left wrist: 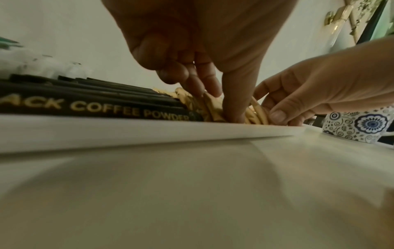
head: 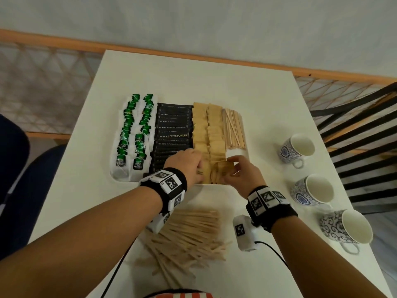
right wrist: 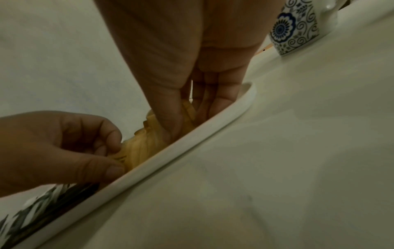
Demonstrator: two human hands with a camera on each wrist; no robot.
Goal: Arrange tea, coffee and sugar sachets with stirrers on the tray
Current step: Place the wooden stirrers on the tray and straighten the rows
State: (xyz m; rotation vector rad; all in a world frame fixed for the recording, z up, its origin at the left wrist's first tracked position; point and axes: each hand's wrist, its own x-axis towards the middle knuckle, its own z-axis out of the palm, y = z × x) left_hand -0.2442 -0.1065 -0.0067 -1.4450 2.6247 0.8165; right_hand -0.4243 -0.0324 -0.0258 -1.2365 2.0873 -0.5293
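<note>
**Sugar sachets being squared up at the tray's near edge**

Head: left hand [head: 189, 162] and right hand [head: 240, 172] pinch brown sugar sachets [head: 217, 171] at the tray [head: 120, 177] front.

Left wrist: fingers [left wrist: 232, 107] pressed among sachets.

Right wrist: thumb [right wrist: 170, 121] pinning sachets against the rim. Next, likely the loose stirrers [head: 187, 235].

the tray [head: 120, 179] is white, on a white table [head: 150, 78]. tea bags [head: 129, 134] are white with green tags. coffee sachets [head: 173, 130] are black with gold lettering. sugar sachets [head: 206, 130] are plain tan. stirrers [head: 234, 130] are pale wood, like the loose pile [head: 189, 237]. three cups [head: 297, 150] are white with blue floral and scroll patterns. wristbands [head: 165, 186] are black with black-and-white square markers.
</note>
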